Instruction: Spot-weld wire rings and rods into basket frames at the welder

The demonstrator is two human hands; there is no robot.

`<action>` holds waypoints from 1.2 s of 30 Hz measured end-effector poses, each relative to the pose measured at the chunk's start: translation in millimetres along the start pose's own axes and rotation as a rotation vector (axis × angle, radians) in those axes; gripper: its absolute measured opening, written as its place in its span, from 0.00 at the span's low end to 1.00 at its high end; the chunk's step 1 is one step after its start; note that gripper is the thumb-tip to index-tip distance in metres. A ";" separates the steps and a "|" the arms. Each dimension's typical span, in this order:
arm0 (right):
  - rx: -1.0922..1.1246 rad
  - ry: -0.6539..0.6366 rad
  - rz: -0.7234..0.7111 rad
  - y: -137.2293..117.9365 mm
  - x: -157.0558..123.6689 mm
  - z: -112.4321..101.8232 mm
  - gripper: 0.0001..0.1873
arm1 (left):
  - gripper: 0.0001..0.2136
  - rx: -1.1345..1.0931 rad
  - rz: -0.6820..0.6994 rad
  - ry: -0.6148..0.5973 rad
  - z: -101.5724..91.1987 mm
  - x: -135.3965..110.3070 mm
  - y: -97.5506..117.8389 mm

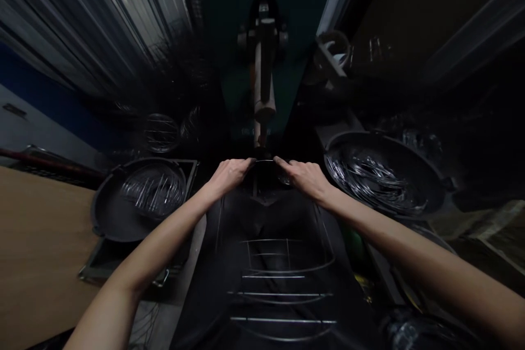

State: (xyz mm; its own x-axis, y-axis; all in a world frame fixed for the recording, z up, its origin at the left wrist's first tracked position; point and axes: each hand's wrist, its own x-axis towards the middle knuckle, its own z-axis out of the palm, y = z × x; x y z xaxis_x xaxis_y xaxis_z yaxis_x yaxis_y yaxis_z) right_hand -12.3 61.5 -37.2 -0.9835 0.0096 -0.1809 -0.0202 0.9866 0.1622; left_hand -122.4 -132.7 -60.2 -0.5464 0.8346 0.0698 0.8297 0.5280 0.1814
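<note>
Both my hands reach forward to the foot of a tall machine head (263,76) in the dim middle of the view. My left hand (229,174) and my right hand (302,176) are closed in pinches on the two ends of a thin bent wire piece (264,161), held under the machine's tip. Below my forearms lies a wire grid frame (283,284) on a dark surface. My fingers are curled; the wire between them is barely visible.
A dark round pan (110,213) with a wire ring bundle sits at the left on a metal tray. Another dark pan (435,175) full of loose bent wires sits at the right. A wooden board (36,251) lies far left. Corrugated sheet stands behind.
</note>
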 end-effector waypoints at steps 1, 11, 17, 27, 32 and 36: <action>0.000 0.016 0.009 0.9 3.6 -3.5 0.31 | 0.13 0.037 -0.006 0.013 -4.0 4.1 -2.1; 0.010 0.092 0.042 10.7 28.3 -6.3 0.30 | 0.14 0.114 -0.007 0.033 -17.8 31.3 -11.5; 0.022 0.095 0.041 10.6 30.2 -6.3 0.30 | 0.15 0.130 -0.013 0.042 -12.4 31.8 -15.7; 0.120 0.083 0.053 14.6 33.8 -3.2 0.30 | 0.16 0.171 -0.064 0.043 -18.6 31.7 -9.7; 0.133 0.117 0.038 13.9 33.4 -7.8 0.26 | 0.13 0.175 -0.095 0.029 -19.2 27.5 -7.7; 0.124 0.125 0.051 10.5 37.4 -9.6 0.24 | 0.12 0.183 -0.112 0.027 -17.8 26.6 -10.5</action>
State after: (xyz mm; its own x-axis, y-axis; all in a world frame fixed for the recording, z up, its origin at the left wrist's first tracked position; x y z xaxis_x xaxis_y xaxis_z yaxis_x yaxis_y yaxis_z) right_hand -51.0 70.6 -32.9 -0.9975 0.0476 -0.0518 0.0453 0.9979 0.0455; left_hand -147.7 -118.8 -42.9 -0.6372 0.7659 0.0862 0.7692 0.6390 0.0083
